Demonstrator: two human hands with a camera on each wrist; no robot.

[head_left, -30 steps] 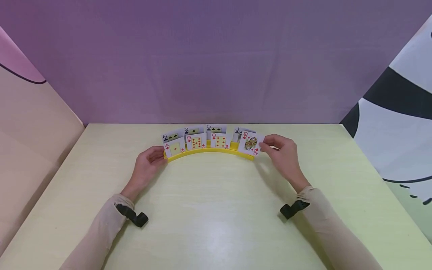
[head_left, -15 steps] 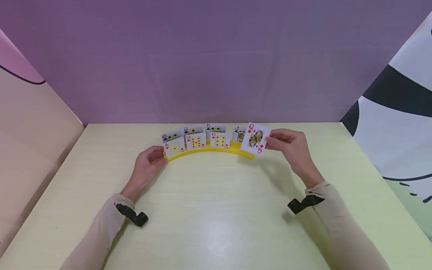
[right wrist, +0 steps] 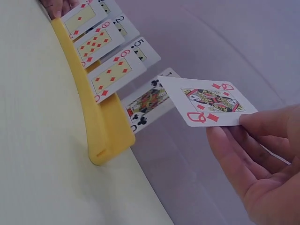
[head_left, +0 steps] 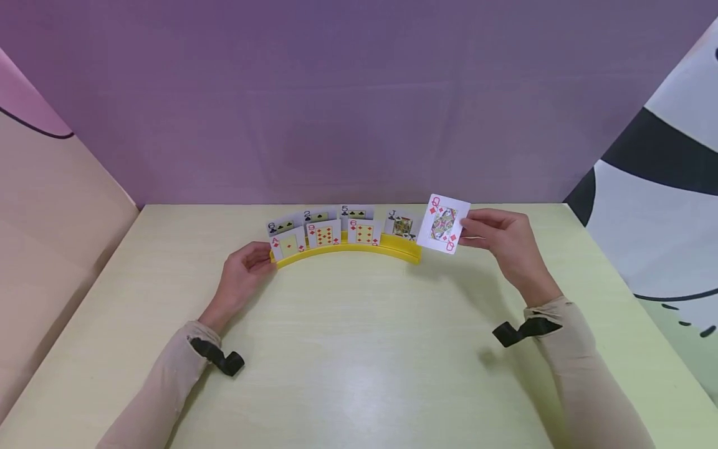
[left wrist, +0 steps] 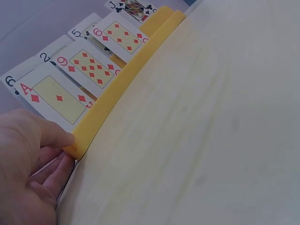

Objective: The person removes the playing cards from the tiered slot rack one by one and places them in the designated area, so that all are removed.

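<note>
Lifting the queen of diamonds (head_left: 445, 223) clear of the rack, the right hand (head_left: 502, 240) is pinching it by its edge, up and to the right.

Meanwhile the left hand (head_left: 244, 274) is gripping the left end of the yellow card holder (head_left: 348, 251), steadying it on the table (head_left: 359, 349); seven cards are remaining slotted, so one card is out and free.

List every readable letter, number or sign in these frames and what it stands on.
"Q", red diamond: queen of diamonds pinched by the right hand.
"A", diamond: front-row card.
"9", diamond: front-row card.
"6", diamond: front-row card.
"6", "2", "5", clubs: back-row cards.
"J", club: jack.
Yellow holder: no text.
</note>
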